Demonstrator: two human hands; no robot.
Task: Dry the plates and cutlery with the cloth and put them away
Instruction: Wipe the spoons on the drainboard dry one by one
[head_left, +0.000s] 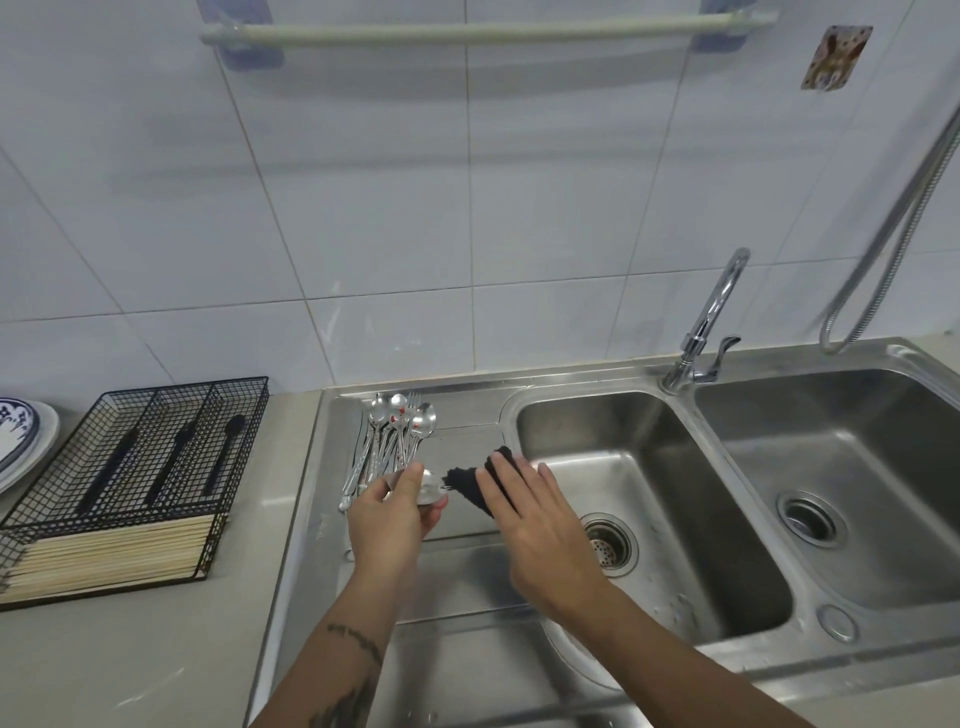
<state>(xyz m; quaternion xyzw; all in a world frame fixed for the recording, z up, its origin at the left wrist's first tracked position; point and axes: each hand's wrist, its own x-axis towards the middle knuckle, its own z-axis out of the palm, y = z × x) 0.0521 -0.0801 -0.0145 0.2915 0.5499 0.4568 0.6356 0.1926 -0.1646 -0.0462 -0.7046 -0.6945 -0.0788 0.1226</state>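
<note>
Several spoons and forks (395, 431) remain on the drainboard (467, 571). Our left hand (392, 519) grips one spoon (431, 491); our right hand (540, 525) lies flat-fingered on the black cloth (467, 486). Plates (23, 441) are stacked beside the wire tray (156, 457), which holds three dark utensils.

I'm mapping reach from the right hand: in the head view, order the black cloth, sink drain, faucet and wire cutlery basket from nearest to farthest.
From the right hand:
1. Black cloth, under its fingertips.
2. Sink drain, just right of it.
3. Faucet, behind, to the right.
4. Wire cutlery basket, far left on the counter.
</note>
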